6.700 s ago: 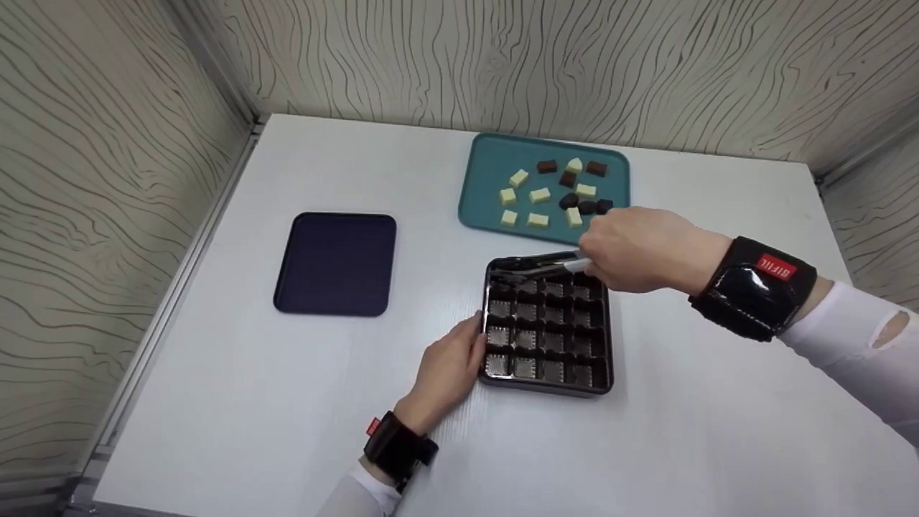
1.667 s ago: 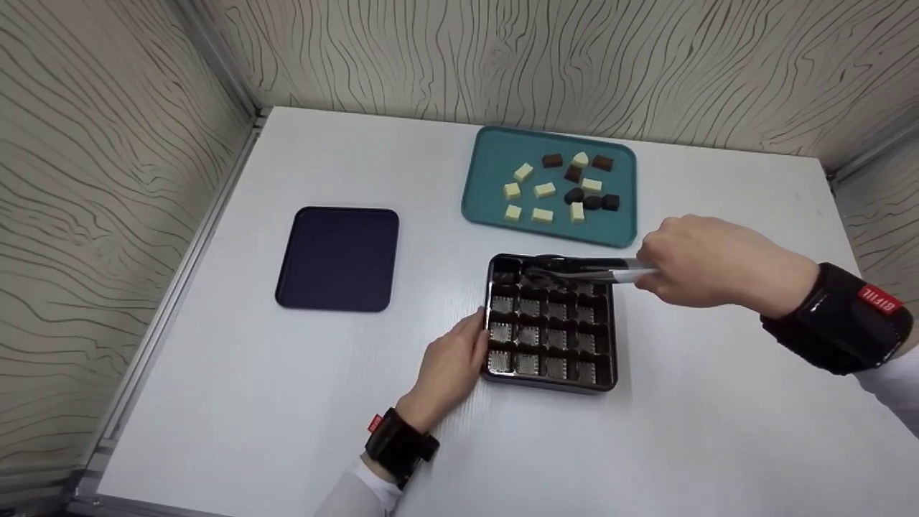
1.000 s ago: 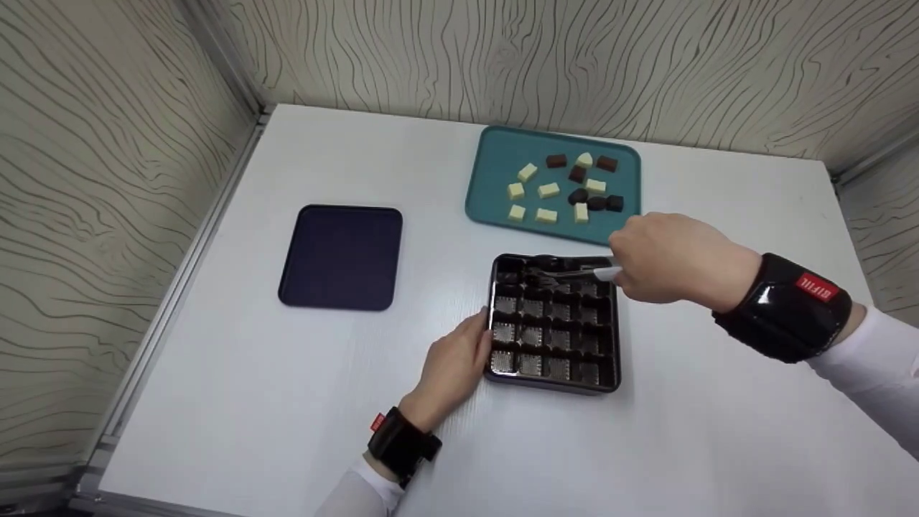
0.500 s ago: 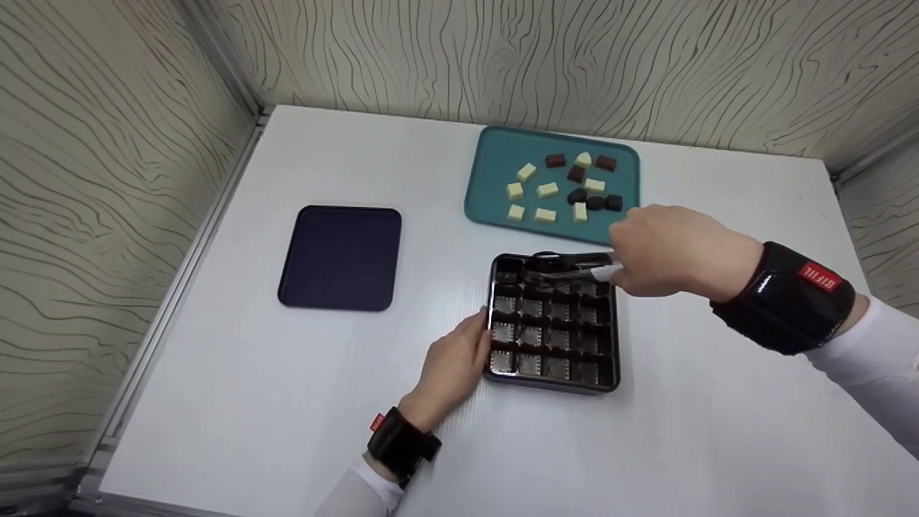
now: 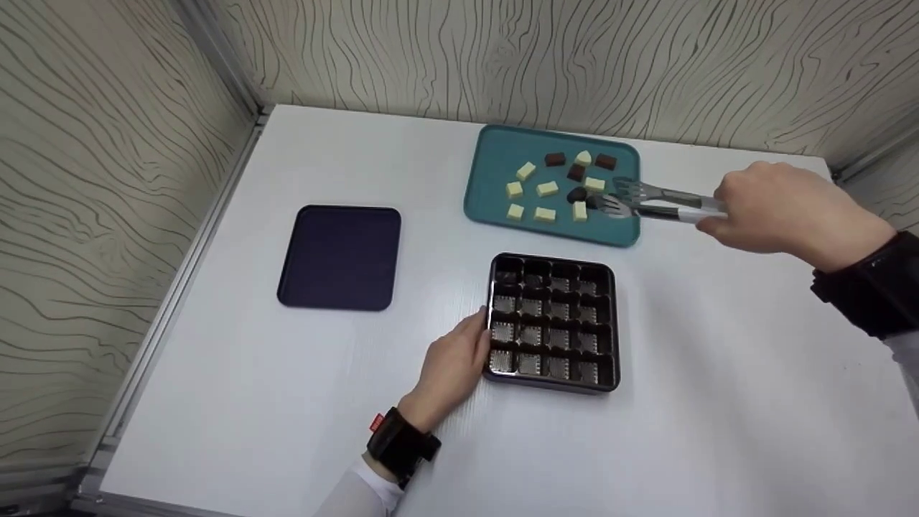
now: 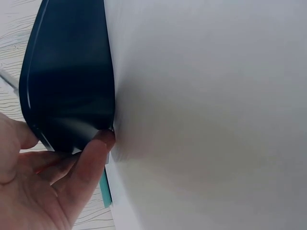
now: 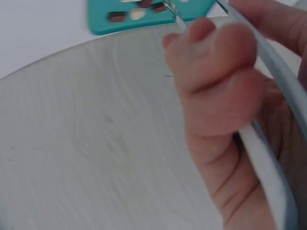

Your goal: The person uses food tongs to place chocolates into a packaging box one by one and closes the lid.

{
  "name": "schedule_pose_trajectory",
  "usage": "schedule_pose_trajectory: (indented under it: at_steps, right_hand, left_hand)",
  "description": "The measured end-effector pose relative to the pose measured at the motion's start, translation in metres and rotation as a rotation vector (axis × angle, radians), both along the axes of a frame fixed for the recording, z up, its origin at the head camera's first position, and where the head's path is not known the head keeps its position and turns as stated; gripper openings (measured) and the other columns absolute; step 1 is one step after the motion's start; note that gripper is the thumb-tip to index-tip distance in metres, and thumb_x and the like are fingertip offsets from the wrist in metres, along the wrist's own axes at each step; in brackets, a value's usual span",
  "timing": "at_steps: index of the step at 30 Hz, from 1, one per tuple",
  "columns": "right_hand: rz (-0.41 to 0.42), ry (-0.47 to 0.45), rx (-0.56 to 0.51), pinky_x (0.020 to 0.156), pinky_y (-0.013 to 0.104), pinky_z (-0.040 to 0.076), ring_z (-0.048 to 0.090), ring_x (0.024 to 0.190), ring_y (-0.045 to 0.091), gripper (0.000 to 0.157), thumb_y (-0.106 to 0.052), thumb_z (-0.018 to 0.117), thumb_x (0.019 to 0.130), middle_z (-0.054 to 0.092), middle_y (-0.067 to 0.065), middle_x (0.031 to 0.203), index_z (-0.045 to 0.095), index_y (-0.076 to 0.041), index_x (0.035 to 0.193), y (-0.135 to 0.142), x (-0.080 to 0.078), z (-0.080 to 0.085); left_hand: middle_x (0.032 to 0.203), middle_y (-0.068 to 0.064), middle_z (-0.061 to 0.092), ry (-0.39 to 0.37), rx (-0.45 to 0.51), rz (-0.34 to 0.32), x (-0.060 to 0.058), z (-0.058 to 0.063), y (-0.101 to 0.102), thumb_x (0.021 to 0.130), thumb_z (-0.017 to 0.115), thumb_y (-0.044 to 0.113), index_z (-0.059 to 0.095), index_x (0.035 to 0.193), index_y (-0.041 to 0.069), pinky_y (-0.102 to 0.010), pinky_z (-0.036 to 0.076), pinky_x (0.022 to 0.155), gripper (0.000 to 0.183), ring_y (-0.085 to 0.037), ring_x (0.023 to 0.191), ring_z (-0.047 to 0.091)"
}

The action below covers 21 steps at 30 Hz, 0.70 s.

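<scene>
My right hand (image 5: 790,212) grips metal serving tongs (image 5: 678,205) by their handles, with the fork-like ends spread over the right side of the teal tray (image 5: 495,151). Those ends overlap the dark chocolates there; a dark oval one (image 5: 576,194) shows beside them. The right wrist view shows fingers curled round the tong arms (image 7: 268,177). With its fingers along the outer left wall, my left hand (image 5: 452,366) touches the dark compartment box (image 5: 616,323). The box wall (image 6: 72,72) fills much of the left wrist view. Dark pieces sit in two back-left compartments (image 5: 507,276).
Several white chocolates (image 5: 547,189) and brown ones (image 5: 555,159) lie on the teal tray behind the box. A dark blue square tray (image 5: 339,258) rests on the white table (image 5: 287,402) at left. Patterned panels (image 5: 431,57) enclose the back and sides.
The tongs have left the box's back row and moved back and right over the teal tray. A dark piece now shows in the second back compartment. My left hand has stayed against the box.
</scene>
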State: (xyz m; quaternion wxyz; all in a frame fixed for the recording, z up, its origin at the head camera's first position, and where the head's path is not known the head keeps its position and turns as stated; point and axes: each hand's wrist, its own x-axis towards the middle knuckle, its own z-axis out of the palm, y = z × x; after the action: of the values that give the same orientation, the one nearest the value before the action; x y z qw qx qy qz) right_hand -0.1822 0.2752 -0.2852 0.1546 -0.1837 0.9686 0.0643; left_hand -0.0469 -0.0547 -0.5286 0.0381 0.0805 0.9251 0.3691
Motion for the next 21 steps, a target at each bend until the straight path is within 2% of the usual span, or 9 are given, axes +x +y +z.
schedule_pose_trajectory:
  at_steps: [4, 9, 14, 21]
  right_hand:
    - [-0.031, -0.002, -0.001, 0.049, 0.029, 0.033, 0.043, 0.058, 0.018, 0.033, -0.023, 0.062, 0.091, 0.039, -0.002, 0.060, 0.048, -0.009, 0.065, 0.018, -0.015, -0.016]
    - [-0.079, -0.036, -0.037, 0.050, 0.029, 0.032, 0.041, 0.059, 0.017, 0.031, -0.024, 0.062, 0.089, 0.038, -0.003, 0.061, 0.051, -0.008, 0.065, 0.028, -0.028, -0.034]
    - [-0.127, -0.064, -0.067, 0.050, 0.029, 0.033, 0.043, 0.058, 0.018, 0.030, -0.025, 0.061, 0.089, 0.041, -0.001, 0.060, 0.056, -0.006, 0.066, 0.030, -0.035, -0.046]
    - [-0.117, -0.093, -0.079, 0.049, 0.028, 0.033, 0.042, 0.057, 0.017, 0.028, -0.024, 0.064, 0.088, 0.043, -0.002, 0.060, 0.063, -0.003, 0.070, 0.030, -0.042, -0.056]
  left_hand:
    - [0.146, -0.015, 0.066, -0.006, -0.001, 0.003, 0.001, -0.001, -0.001, 0.112, 0.046, 0.023, 0.053, 0.152, 0.003, -0.047, 0.059, 0.109, 0.046, -0.034, 0.128, 0.070]
    - [0.145, -0.015, 0.067, 0.005, 0.003, 0.005, 0.001, -0.001, -0.002, 0.112, 0.046, 0.023, 0.053, 0.152, 0.003, -0.048, 0.059, 0.108, 0.046, -0.035, 0.127, 0.070]
    - [0.145, -0.016, 0.067, 0.018, -0.003, 0.004, 0.001, -0.001, -0.002, 0.111, 0.047, 0.023, 0.054, 0.151, 0.003, -0.048, 0.059, 0.108, 0.045, -0.035, 0.127, 0.070]
    - [0.146, -0.017, 0.066, 0.017, -0.004, -0.003, 0.000, -0.002, -0.001, 0.111, 0.047, 0.022, 0.054, 0.151, 0.001, -0.046, 0.057, 0.112, 0.045, -0.034, 0.130, 0.068]
